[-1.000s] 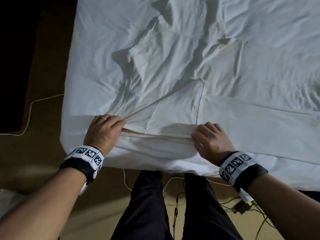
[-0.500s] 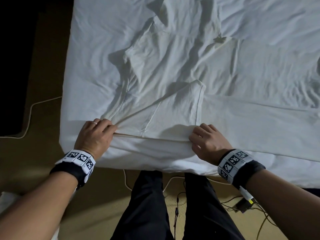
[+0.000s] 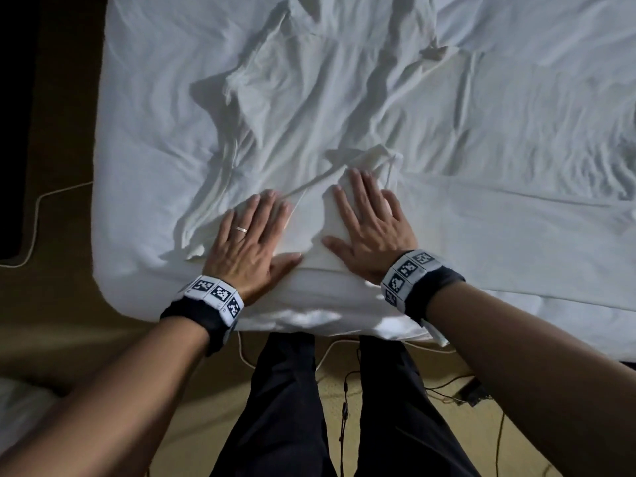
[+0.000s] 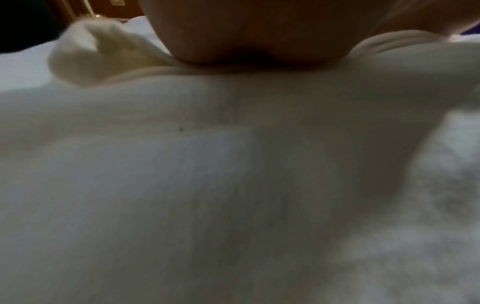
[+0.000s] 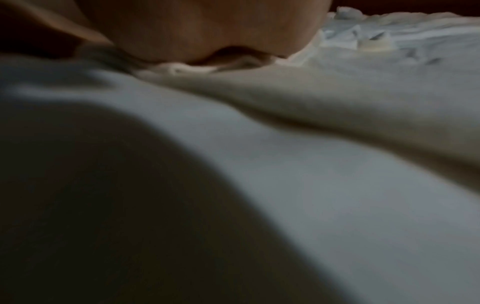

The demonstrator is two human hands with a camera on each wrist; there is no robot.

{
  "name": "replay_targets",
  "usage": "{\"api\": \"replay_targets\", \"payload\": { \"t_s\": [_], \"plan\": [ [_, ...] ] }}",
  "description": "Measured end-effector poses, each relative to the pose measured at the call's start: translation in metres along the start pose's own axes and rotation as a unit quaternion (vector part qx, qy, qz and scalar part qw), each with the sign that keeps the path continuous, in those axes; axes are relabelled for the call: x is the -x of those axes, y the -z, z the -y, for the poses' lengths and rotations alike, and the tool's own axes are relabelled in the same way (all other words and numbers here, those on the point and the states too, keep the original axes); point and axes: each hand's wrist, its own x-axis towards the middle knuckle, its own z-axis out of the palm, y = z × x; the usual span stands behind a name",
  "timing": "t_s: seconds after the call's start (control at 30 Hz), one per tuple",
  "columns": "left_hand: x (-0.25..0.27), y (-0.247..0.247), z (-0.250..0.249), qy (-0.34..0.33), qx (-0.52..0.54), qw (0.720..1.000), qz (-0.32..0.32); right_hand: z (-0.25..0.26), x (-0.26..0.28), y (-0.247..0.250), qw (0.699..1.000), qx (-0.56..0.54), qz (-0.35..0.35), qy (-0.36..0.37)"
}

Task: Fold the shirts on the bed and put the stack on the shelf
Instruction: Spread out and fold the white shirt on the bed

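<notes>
A crumpled white shirt lies spread on the white bed, its lower part near the bed's front edge. My left hand lies flat on the shirt with straight, spread fingers, a ring on one of them. Just to its right, my right hand presses flat on a raised fold of the same shirt. In the left wrist view the heel of the left hand rests on cream fabric of the shirt. In the right wrist view the right hand sits on the shirt. The fingers are hidden in both wrist views.
The bed's rounded front left corner is close to my left wrist. My legs in dark trousers stand against the bed. A white cable runs over the tan floor at left, and dark cables with a small black device lie at right.
Both hands have let go of the shirt's hem, which they gripped and pulled at the bed's edge. They have moved forward and closer together and now lie flat on the shirt.
</notes>
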Motion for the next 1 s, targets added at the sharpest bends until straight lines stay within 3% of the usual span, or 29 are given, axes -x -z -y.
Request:
{"api": "replay_targets", "payload": {
  "t_s": [0.23,0.4,0.5,0.63,0.87,1.0],
  "plan": [
    [-0.002,0.003,0.003,0.024,0.026,0.998,0.047,-0.068,0.027,0.001,0.996,0.031,0.056,-0.055],
    [-0.024,0.044,-0.001,0.012,-0.029,0.998,0.062,-0.127,0.057,0.018,0.993,0.063,0.089,-0.054],
    [-0.055,0.072,-0.002,-0.010,-0.050,0.998,0.026,-0.161,0.061,0.039,0.992,0.075,0.080,-0.066],
    [-0.111,0.095,-0.016,-0.004,0.001,1.000,0.002,-0.216,0.055,0.066,0.990,0.042,0.036,-0.134],
    [-0.210,0.111,-0.086,0.044,0.138,0.988,-0.049,-0.304,0.028,0.095,0.976,-0.072,0.039,-0.201],
    [-0.259,0.125,-0.124,0.025,0.160,0.984,-0.078,-0.350,0.013,0.106,0.975,-0.089,0.042,-0.198]
  ]
}}
